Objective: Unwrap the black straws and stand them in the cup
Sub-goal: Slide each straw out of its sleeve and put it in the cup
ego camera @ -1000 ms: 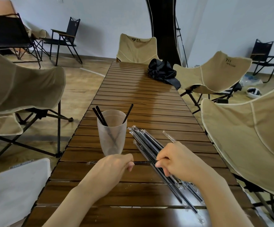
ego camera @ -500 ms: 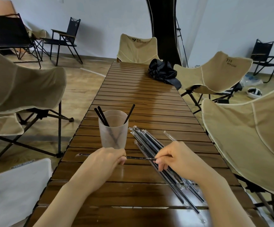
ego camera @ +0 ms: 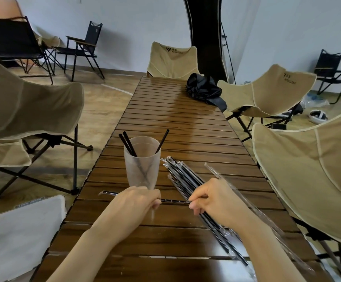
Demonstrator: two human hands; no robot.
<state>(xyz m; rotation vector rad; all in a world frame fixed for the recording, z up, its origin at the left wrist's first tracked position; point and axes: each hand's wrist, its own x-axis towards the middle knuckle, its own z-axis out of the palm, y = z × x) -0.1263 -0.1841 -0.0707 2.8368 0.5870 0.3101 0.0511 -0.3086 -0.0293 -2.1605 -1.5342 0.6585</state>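
**Fig.** Head view, looking down the slatted wooden tabletop [ego camera: 185, 123]. I read the left hand [ego camera: 137, 202] as curled round a wrapped straw [ego camera: 173, 201] held crosswise just above the near slats. The straw's left end pokes out past the knuckles. The right hand [ego camera: 216, 200] pinches the same straw's right end btw. thumb & forefinger, w/ the other fingers tucked under. I can't tell whether the wrapper is torn at that end.

The cup [ego camera: 142, 169], translucent & upright, stands just beyond the left hand. Three bare black straws [ego camera: 130, 145] lean in it, two against the left rim and one against the right.

A bundle of wrapped straws [ego camera: 182, 176] lies diagonally on the tabletop just right of the cup. It runs under the right hand toward the near edge. A clear wrapper [ego camera: 212, 170] lies beside the bundle on its right, approx. parallel.

At the far end a crumpled black bag [ego camera: 204, 90] sits by the right edge. Beige folding chairs [ego camera: 300, 169] flank the tabletop on both sides.
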